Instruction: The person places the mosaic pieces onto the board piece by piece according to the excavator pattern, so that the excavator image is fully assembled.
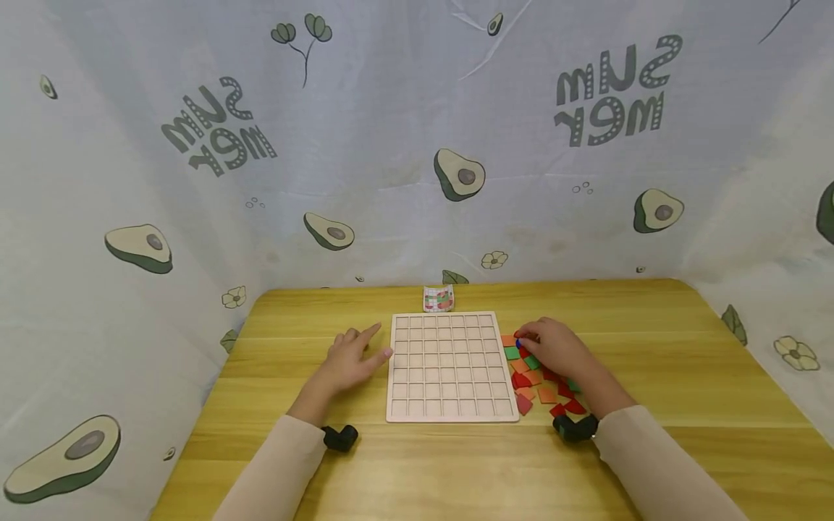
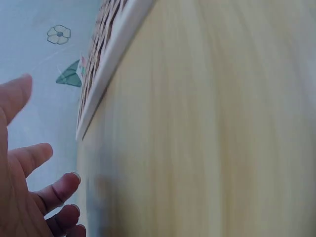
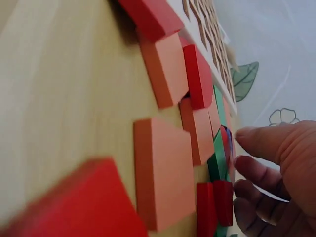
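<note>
A pale wooden grid board (image 1: 453, 367) with rows of square recesses lies flat on the table. Left of it, my left hand (image 1: 350, 358) hovers with fingers spread and holds nothing; in the left wrist view its fingers (image 2: 59, 190) stand apart from the board's rim (image 2: 116, 64). My right hand (image 1: 554, 347) is at the far end of a loose pile of flat tiles, in red (image 3: 197, 76), orange (image 3: 170, 175) and green (image 1: 512, 353). Its thumb and fingertips pinch a small blue piece (image 1: 519, 344), mostly hidden, beside red tiles.
A small printed card (image 1: 439, 298) with a coloured grid pattern stands behind the board. A patterned curtain (image 1: 391, 145) hangs behind the wood-grain table (image 1: 417, 470). Black wrist devices (image 1: 576, 428) sit at both wrists.
</note>
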Tool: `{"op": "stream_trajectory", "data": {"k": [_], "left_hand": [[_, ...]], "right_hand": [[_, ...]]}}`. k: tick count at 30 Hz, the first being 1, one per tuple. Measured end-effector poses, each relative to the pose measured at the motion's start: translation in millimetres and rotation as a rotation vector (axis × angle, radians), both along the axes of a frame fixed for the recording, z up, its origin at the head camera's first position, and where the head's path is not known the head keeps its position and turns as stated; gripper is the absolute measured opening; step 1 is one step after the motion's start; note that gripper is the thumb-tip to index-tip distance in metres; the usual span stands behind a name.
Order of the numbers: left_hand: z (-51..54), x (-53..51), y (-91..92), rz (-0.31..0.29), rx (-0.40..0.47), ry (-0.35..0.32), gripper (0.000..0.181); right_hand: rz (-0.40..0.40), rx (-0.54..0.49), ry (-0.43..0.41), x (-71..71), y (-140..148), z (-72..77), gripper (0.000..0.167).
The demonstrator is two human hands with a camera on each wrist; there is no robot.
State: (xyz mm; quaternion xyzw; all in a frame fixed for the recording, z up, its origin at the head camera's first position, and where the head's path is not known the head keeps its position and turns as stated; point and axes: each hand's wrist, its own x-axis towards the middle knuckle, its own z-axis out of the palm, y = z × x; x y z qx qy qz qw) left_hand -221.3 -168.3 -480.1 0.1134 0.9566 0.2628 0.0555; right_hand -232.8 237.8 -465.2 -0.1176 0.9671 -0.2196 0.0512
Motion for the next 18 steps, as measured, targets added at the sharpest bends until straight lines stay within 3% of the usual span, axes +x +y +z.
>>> {"op": "stream_trajectory", "data": {"k": [4, 11, 18], "left_hand": [[-7.1, 0.4, 10.1, 0.000, 0.032, 0.008, 0.063], [-21.1, 1.6, 20.6, 0.065, 0.037, 0.057, 0.054], [-25.9, 6.3, 24.3, 0.095, 0.040, 0.100, 0.052]], "right_hand": [[-0.042, -0.030, -0.027, -2.6, -2, -6.1, 0.020], [-0.164, -0.123, -0.058, -1.4, -2, -10.7, 0.023], [-0.273, -0.119, -0.006, 3.2, -5, -19.6, 0.031]]}}
